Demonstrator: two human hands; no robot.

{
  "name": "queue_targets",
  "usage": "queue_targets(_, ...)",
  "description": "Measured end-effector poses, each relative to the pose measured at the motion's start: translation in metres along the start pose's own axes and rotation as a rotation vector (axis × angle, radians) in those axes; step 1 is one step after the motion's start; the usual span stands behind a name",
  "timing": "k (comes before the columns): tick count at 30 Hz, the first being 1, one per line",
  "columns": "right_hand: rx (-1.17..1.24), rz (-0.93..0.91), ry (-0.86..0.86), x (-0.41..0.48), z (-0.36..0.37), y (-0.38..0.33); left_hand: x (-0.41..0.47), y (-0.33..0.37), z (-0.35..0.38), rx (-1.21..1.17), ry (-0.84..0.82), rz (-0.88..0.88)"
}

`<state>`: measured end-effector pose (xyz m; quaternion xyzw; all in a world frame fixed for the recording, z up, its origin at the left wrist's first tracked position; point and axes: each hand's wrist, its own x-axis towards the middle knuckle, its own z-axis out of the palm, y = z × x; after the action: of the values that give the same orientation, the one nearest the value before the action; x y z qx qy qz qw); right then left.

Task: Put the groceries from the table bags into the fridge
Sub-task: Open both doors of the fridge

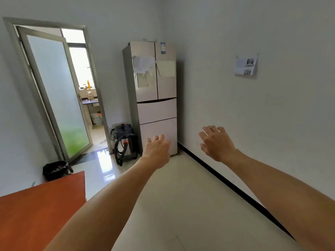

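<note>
Both arms reach straight forward across the pale floor, and neither hand holds anything. The left hand (156,149) has its fingers (160,137) released and loosely spread, back of the hand up. The right hand (216,144) is the same: splayed, relaxed and empty.

The fridge (156,107) stands upright in the far corner, well apart from both hands and directly ahead of them. Its long axis is vertical, with two upper doors meeting at a central seam and two drawers stacked below. All of them are closed, and papers are stuck on the upper doors. From this viewpoint the left hand lines up with the lower drawer, just under that seam. The right hand sits off to the fridge's right, in front of the bare wall. The left hand therefore looks better placed for the left door, though either would need several steps of approach first.

The groceries and the bags are not in view. Only a corner of the reddish tabletop (36,211) shows at the lower left, behind the hands' line of reach.

A vacuum cleaner (125,142) stands just beside the fridge's left flank. It could crowd the left door's swing.
</note>
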<state>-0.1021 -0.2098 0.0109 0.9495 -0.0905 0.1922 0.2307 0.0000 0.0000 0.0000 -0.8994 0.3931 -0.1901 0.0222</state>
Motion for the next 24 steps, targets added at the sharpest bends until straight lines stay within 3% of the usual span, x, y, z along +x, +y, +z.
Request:
queue_targets(12,0.046,-0.073,-0.017,0.140,0.122,0.045,0.149,-0.021,0.079,0.040,-0.063,-0.071)
queue_targets(24,0.093,-0.158,-0.016,0.315,0.234,0.060,0.300,-0.090,0.163,0.040,-0.094,-0.196)
